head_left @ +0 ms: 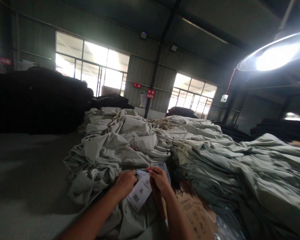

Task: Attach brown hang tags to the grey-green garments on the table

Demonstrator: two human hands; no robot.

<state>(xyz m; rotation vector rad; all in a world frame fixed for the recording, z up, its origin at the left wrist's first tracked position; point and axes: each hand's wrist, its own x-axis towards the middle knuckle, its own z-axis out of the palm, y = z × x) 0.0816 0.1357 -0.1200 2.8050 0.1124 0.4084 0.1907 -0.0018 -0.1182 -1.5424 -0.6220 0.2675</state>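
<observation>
A brown cardboard box (193,213) lies low at the right, just under the right forearm, with clear plastic wrap (226,223) crumpled beside it; what the box holds cannot be made out. No other container shows.

The left hand (125,183) and the right hand (160,180) meet at the near edge of a heap of pale green garments (120,146). Both pinch the top of a white hang tag (140,191) (barcode and small print facing up), the left hand's fingers closed on its upper left corner, the right hand's closed on the upper right, where a thin thread runs up into the cloth. The tag rests on the garments between the two wrists.

A second, flatter stack of the same garments (240,160) spreads to the right, touching the heap. To the left the grey worktop (27,173) lies bare and wide up to a dark pile of fabric (37,100) at its far edge, under the windows (90,63).
</observation>
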